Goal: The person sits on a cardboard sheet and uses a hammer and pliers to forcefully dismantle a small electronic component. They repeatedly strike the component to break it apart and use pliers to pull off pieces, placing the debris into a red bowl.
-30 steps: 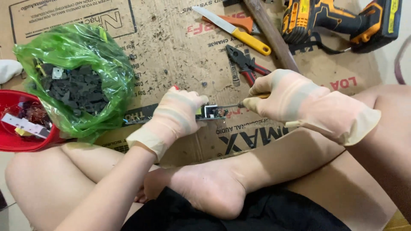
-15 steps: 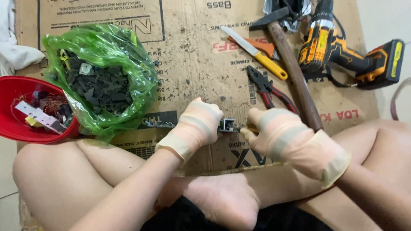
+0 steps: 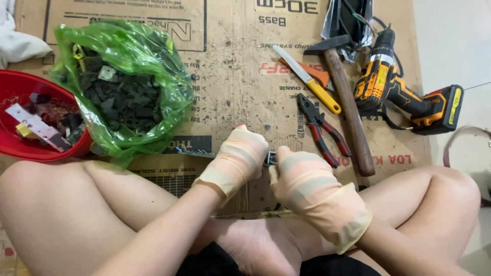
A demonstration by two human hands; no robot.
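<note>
Both hands wear pale rubber gloves and meet above the flattened cardboard point(image 3: 230, 66). My left hand point(image 3: 238, 156) is closed around a small dark metal part point(image 3: 270, 158), of which only a sliver shows between the gloves. My right hand point(image 3: 302, 179) is closed against the same part from the right. A thin tool shaft point(image 3: 255, 213) lies below the hands, over my foot; whether my right hand grips it is hidden.
A green plastic bag point(image 3: 123, 87) of dark scrap pieces sits at left, beside a red bowl point(image 3: 20, 148) of parts. To the right lie red-handled pliers point(image 3: 322, 130), a yellow-handled knife point(image 3: 307, 79), a wooden-handled hammer point(image 3: 348, 107) and a yellow cordless drill point(image 3: 404, 92). My bare legs frame the foreground.
The view has tilted so more tools show at right. My hands have come closer together, and the small part is now almost fully covered by the gloves.
</note>
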